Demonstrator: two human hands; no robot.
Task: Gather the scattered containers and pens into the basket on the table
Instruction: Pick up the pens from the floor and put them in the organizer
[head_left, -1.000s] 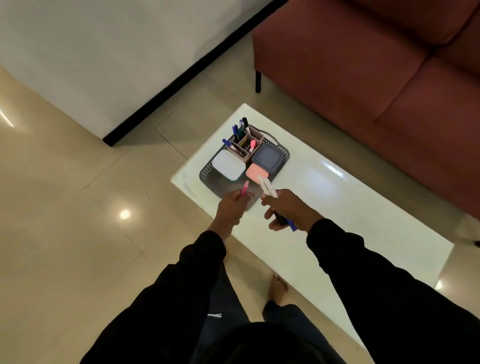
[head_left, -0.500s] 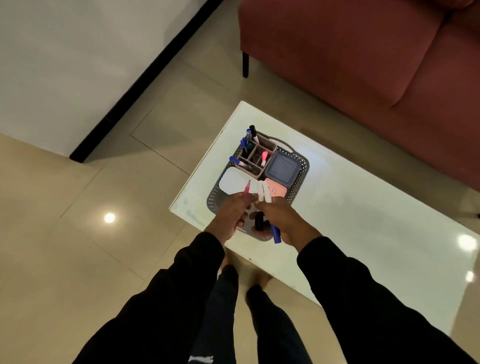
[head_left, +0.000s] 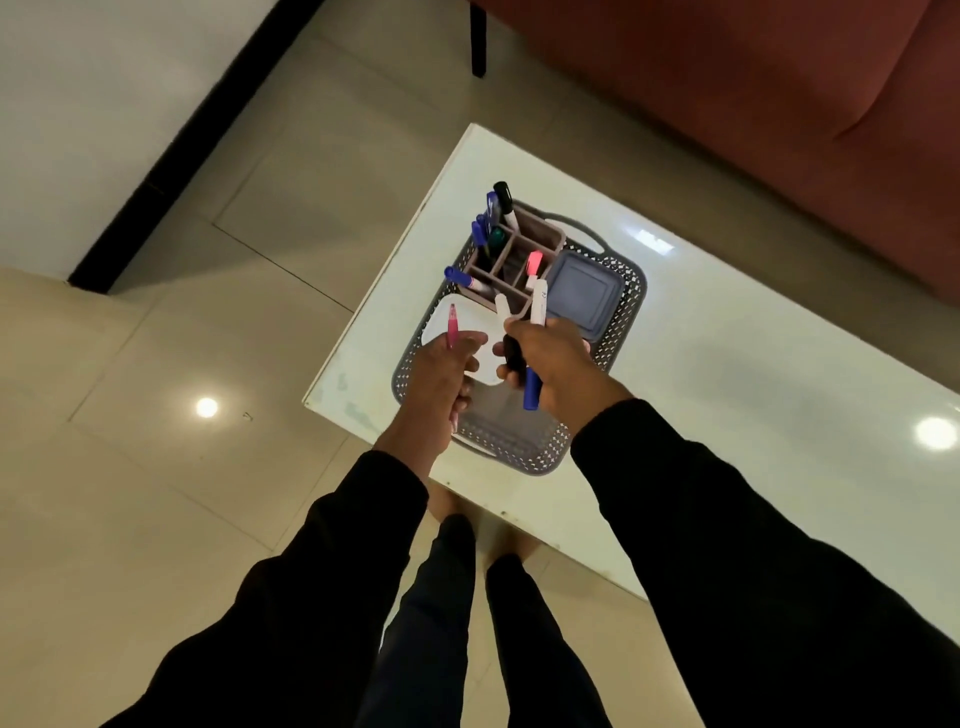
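Holding a pink pen (head_left: 451, 326) in your left hand (head_left: 441, 379) and several markers (head_left: 535, 332) gripped in your right hand (head_left: 553, 366), you hover over the grey basket (head_left: 626, 312); its divided organizer (head_left: 511, 254) holds pens beside lidded containers (head_left: 584, 293). White glossy counter (head_left: 727, 364), tiled floor (head_left: 156, 415), red sofa (head_left: 727, 104).

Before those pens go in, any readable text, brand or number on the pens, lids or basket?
None readable.
White pen in the right hand: small dark mark near its tip, too blurred to read.
Pink pen in the left hand: no print visible.
Grey lid, white lid, basket: no labels visible.
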